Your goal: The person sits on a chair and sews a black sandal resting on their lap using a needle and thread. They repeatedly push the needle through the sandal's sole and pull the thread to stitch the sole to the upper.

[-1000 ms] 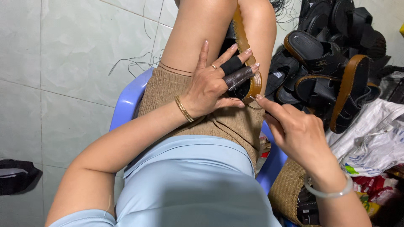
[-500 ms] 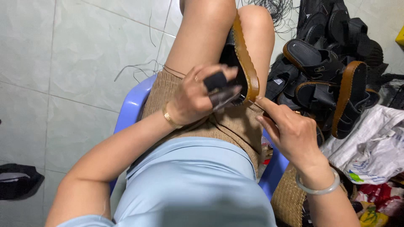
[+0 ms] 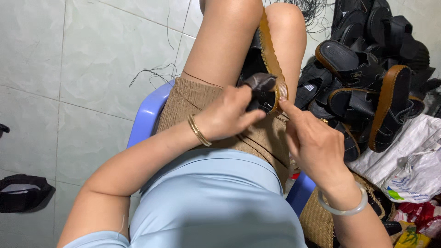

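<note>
So the sandal is wedged on edge between the person's knees, brown stitched sole rim facing up and the black upper tucked toward the left leg, right above the front edge of the blue plastic chair. The left hand has its fingers curled in and pressed together, with black finger guards on the tips, pinching the black strap right at the sole edge. The right hand has its index finger stretched out, tip touching the sole rim near the heel end, the other fingers loosely folded. I can't tell if there's a needle or thread pinched in there, too small to see.

Progress-wise, I'd guess it's mid-job: this 1 sandal is in hand at its rim, and a big pile of black sandals sits just off the chair's right side by a white sack. Can't tell which of those are finished.
</note>
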